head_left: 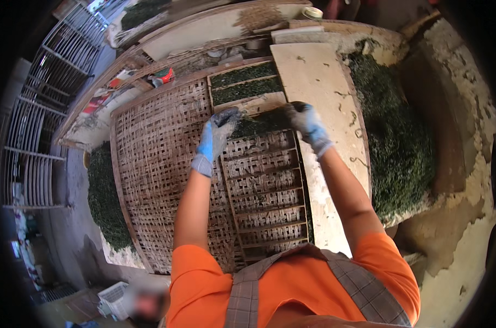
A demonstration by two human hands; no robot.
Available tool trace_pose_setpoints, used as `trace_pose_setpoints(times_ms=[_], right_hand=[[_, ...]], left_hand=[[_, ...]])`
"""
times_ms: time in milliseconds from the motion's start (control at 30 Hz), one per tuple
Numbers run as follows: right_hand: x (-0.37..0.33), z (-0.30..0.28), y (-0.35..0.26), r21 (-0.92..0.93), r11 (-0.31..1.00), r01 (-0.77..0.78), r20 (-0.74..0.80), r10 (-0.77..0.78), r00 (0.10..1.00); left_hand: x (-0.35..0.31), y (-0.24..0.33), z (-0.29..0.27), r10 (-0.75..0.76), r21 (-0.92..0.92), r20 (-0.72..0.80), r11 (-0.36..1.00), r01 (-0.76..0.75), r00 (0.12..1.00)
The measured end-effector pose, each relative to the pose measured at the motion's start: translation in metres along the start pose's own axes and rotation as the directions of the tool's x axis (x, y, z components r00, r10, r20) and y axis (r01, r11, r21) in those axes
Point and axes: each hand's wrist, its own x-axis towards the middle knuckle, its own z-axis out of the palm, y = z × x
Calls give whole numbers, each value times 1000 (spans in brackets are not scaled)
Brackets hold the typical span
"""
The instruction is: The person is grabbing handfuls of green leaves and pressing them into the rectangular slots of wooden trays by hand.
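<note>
Both my hands wear grey-coated gloves with blue backs. My left hand (pixel 219 130) is bent, its fingers curled at the left end of a band of dark green shredded material (pixel 263 124). Across from it, my right hand (pixel 309 124) curls its fingers at the band's right end. What either hand grips is hidden. Just beyond the band, a pale wooden board (pixel 259 103) lies between my fingertips. Under these is a slatted wooden frame (pixel 267 191) on a woven bamboo mat (pixel 160 158); its far slots hold green material, while nearer slots show bare weave.
A long pale plank (pixel 308 71) runs along the frame's right side. Beyond it lies a large green heap (pixel 393 131); a smaller heap (pixel 106 197) is left of the mat. Metal racks (pixel 40 120) stand far left. A white crate (pixel 114 299) sits lower left beside a blurred person.
</note>
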Motion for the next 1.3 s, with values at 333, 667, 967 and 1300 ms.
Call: trace_pose_setpoints(times_ms=[333,667,967,1300], right_hand=[[18,67,-24,546,687,-478,684,-36,729],[20,53,-59,-837,360,411,287,-351,891],[-22,73,-18,-728,645,233,51,-288,956],[-127,22,45,-557,701,445,-87,-582,809]], left_hand=[[-46,-51,26,590,954,-283,252,161,756],[-67,-27,41,617,985,-153,155,71,772],[-60,-23,45,702,980,37,113,-162,711],[-135,-32,185,823,991,-40,104,-80,567]])
